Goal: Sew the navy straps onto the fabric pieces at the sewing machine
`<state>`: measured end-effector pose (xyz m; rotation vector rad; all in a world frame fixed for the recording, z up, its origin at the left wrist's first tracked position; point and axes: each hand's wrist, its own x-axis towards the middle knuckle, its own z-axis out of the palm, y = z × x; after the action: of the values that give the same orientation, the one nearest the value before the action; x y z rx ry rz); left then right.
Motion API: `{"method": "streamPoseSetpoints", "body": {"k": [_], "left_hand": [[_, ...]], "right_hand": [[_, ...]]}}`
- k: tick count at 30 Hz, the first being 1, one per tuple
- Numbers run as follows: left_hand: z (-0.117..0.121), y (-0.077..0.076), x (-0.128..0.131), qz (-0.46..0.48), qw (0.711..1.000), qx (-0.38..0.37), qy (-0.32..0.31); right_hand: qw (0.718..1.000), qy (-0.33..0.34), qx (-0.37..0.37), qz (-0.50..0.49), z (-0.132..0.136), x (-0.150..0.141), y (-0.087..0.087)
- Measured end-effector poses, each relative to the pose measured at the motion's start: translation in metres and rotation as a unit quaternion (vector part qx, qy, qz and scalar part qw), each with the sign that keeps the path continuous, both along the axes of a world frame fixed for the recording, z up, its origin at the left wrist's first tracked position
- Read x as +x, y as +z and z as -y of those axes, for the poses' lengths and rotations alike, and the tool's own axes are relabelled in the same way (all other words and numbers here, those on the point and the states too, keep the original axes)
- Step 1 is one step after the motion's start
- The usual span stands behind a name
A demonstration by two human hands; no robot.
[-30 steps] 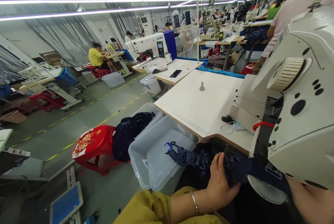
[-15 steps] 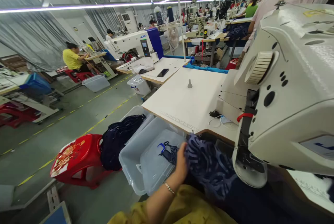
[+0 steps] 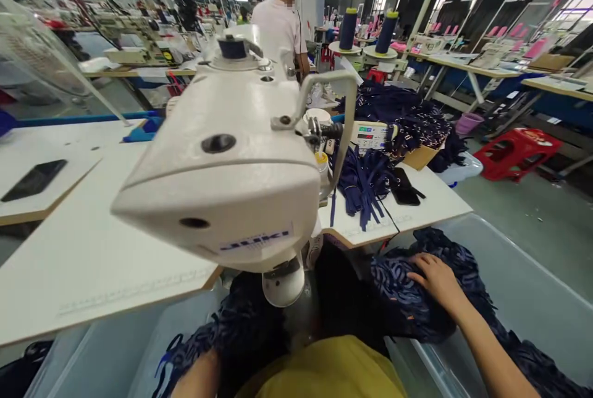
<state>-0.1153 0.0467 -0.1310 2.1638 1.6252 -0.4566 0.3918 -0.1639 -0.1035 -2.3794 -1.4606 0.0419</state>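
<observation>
One of my two hands, the right hand (image 3: 434,279), is resting on a bundle of navy ruffled fabric (image 3: 396,283), its fingers laid over the folds and a little parted; watching from afar, I am not managing to tell whether they are gripping the cloth. That bundle is lying over the left edge of a clear plastic bin (image 3: 523,283), just below the front of the white tabletop (image 3: 438,203), with more dark ruffles trailing inside the bin. My left hand (image 3: 197,374) is blurring at the bottom of the view, partly cut off, beside a second stretch of navy ruffles (image 3: 231,317), and I cannot tell whether it is spread or closed on anything. Between my hands, the sewing machine (image 3: 231,169) is filling the middle of my view. On its right, a heap of navy straps (image 3: 364,182) is lying beside a black phone (image 3: 405,186), near a control panel (image 3: 369,133). Two navy thread cones (image 3: 347,30) are standing farther back, a person in a pale shirt (image 3: 278,30) is standing beyond the machine, and a red stool (image 3: 519,149) is standing off to the right.
</observation>
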Motion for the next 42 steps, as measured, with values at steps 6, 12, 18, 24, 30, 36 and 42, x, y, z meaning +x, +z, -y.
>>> {"method": "streamPoseSetpoints", "body": {"k": [6,12,18,24,30,36,42], "left_hand": [[-0.005,0.04,0.067,0.199,0.973,-0.095,-0.072],[0.036,0.073,0.139,0.369,0.873,-0.297,-0.118],[0.079,0.068,0.186,0.478,0.663,-0.572,-0.065],[0.075,0.048,0.207,0.664,0.494,-0.539,0.158],[0.063,0.035,0.191,0.66,0.447,-0.541,0.268],[0.049,0.048,0.163,0.681,0.475,-0.45,0.329],[0.004,0.084,0.083,0.713,0.541,-0.232,0.381]], "right_hand": [[0.997,0.071,-0.01,0.003,0.003,0.001,-0.017],[0.992,0.115,-0.012,-0.049,-0.018,-0.024,0.001],[0.969,0.202,0.015,-0.143,-0.024,-0.063,0.083],[0.942,0.257,0.0,-0.214,-0.032,-0.087,0.097],[0.942,0.286,-0.01,-0.178,-0.038,-0.1,0.092],[0.91,0.397,0.017,-0.12,-0.037,-0.144,0.134],[0.906,0.4,0.023,-0.138,-0.07,-0.161,0.109]]}}
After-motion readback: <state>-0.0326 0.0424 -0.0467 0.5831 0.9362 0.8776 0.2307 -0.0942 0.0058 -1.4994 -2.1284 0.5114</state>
